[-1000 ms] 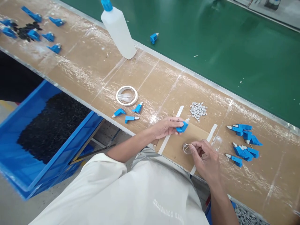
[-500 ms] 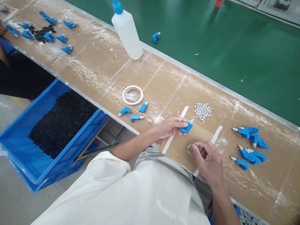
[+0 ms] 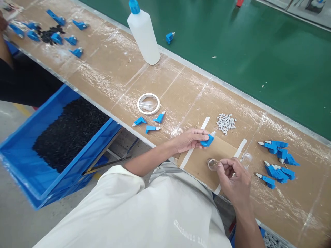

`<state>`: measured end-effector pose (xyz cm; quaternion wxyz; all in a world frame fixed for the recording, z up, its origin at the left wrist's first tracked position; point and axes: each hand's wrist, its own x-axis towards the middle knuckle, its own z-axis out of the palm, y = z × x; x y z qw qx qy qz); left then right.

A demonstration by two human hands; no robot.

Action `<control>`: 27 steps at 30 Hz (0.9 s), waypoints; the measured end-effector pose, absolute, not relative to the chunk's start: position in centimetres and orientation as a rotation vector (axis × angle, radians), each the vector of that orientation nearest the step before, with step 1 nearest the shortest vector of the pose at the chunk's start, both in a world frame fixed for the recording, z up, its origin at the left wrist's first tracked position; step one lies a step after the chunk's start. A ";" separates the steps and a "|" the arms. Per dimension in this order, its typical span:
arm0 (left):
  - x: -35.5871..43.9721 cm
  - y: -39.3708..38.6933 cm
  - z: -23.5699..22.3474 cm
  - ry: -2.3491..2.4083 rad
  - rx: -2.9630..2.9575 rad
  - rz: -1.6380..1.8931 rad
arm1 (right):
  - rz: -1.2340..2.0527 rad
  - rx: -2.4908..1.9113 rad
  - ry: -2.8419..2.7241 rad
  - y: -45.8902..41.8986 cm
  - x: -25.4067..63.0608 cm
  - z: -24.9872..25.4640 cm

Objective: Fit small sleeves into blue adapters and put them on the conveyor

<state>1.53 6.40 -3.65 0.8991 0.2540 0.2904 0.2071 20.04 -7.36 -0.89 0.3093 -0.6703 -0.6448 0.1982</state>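
Note:
My left hand (image 3: 194,140) is closed around a blue plastic part (image 3: 207,140) whose whitish tip points up and away from me. In my right hand (image 3: 234,175) a thin stick (image 3: 218,163) is pinched between thumb and fingertips. Its end reaches over a small clear round cup (image 3: 211,164); whether it touches the inside I cannot tell. The cup stands on a cardboard sheet (image 3: 200,163) held by strips of white tape. Just beyond the sheet lies a heap of small grey pieces (image 3: 226,123).
Several blue parts lie right (image 3: 280,174), left (image 3: 153,128) and far left. A tape roll (image 3: 139,103) and a white bottle (image 3: 144,39) stand on the bench. A green belt (image 3: 232,69) runs behind. A blue bin (image 3: 23,148) holds black pieces (image 3: 69,134). Another person's arm (image 3: 4,51) shows far left.
The view has swung left, so things sit farther right in the picture. My right hand has drawn slightly right of the cup with the stick. My left hand keeps its grip on the blue part.

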 end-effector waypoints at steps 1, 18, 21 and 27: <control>1.5 6.4 -3.6 0.600 0.526 0.433 | 0.507 -1.761 -1.699 -7.5 20.2 -0.8; 2.2 2.9 -1.3 0.456 0.247 0.278 | 0.647 -1.438 -0.862 -7.5 18.8 1.7; 2.6 2.3 -1.3 0.448 0.220 0.215 | 0.539 -1.349 -0.891 -7.1 18.3 2.9; 2.7 2.0 -1.1 0.414 0.227 0.184 | 0.355 -1.284 -1.076 -6.6 17.3 3.4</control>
